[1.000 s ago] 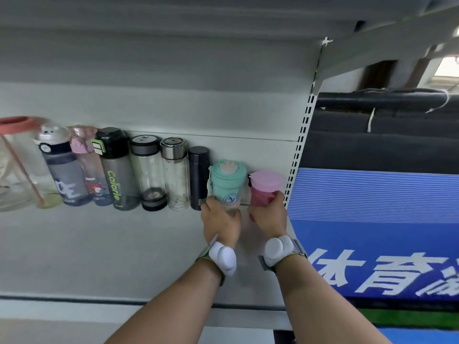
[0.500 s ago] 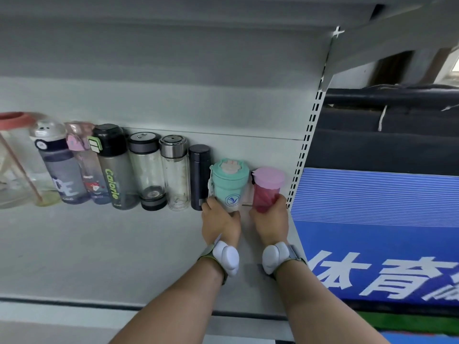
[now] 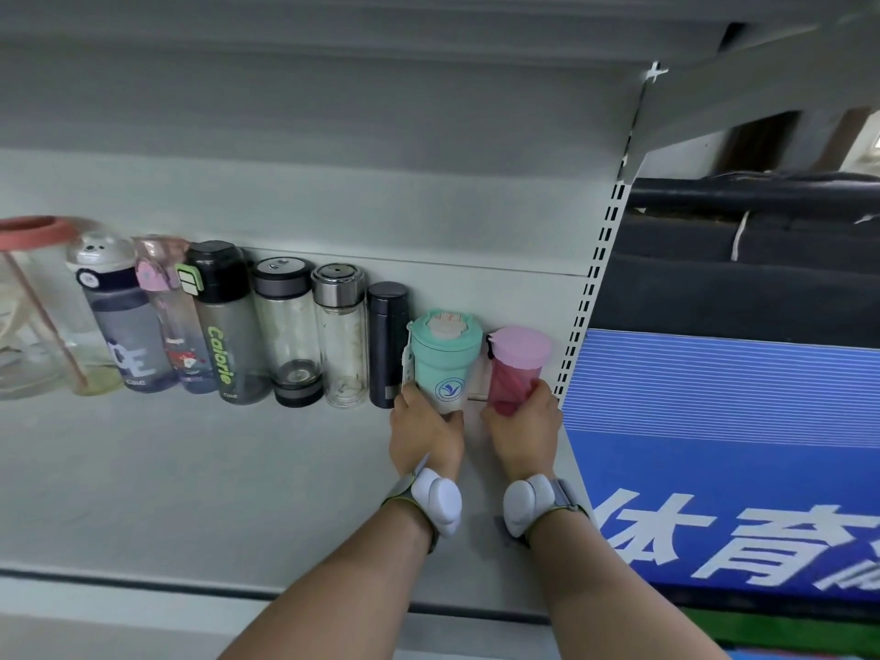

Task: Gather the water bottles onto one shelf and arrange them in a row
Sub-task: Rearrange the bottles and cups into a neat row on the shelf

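Gripping a mint-green lidded cup (image 3: 445, 362), the left hand (image 3: 425, 433) mirrors the right hand (image 3: 523, 433) clutching a translucent pink tumbler (image 3: 516, 369).

The shelf (image 3: 166, 478) looks like painted metal, pale grey and matt, and the slotted upright (image 3: 588, 297) at its right edge has the same finish. Along its back edge, the mint cup (image 3: 445, 359) is smooth, matt plastic, and the pink cup (image 3: 516, 362) beside it has a translucent, glossy body under an opaque lid. The black flask (image 3: 386, 345) is matt and dark. Two clear bottles (image 3: 340, 345) look like glass, one with a brushed metal cap. The smoky Calorie bottle (image 3: 226, 335) is frosted plastic. The blue banner (image 3: 724, 435) beyond the right edge looks smooth with a slight sheen.
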Demonstrator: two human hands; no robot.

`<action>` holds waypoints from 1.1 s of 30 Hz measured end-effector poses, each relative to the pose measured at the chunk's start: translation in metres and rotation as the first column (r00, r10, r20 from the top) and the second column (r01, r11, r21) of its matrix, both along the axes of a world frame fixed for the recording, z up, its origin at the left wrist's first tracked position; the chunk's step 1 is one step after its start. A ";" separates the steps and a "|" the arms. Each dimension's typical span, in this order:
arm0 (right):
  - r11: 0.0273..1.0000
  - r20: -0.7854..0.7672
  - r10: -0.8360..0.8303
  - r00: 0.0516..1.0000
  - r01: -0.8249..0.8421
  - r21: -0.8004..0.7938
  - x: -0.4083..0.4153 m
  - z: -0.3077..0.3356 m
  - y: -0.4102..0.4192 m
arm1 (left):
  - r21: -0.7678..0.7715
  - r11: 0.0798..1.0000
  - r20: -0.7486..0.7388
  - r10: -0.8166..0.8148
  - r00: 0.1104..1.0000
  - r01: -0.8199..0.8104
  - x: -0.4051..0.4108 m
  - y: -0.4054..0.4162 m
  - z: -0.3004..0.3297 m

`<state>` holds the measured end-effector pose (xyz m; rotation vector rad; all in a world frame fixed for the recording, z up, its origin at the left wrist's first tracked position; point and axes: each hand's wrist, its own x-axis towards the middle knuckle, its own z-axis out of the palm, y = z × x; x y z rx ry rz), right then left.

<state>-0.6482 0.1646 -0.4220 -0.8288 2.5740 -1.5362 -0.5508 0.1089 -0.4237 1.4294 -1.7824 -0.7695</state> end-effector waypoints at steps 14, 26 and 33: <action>0.999 -0.027 0.036 0.999 -0.035 0.023 0.002 0.000 0.000 | -0.007 1.000 0.011 0.002 1.000 -0.002 -0.001 0.000 0.001; 1.000 -0.008 0.020 1.000 -0.020 -0.005 0.002 -0.001 -0.001 | 0.043 0.999 -0.033 -0.013 0.999 0.014 0.003 0.001 0.005; 0.998 0.047 -0.053 0.998 0.055 -0.040 0.019 0.007 0.005 | 0.094 0.983 -0.118 -0.145 0.982 0.156 0.036 0.002 0.017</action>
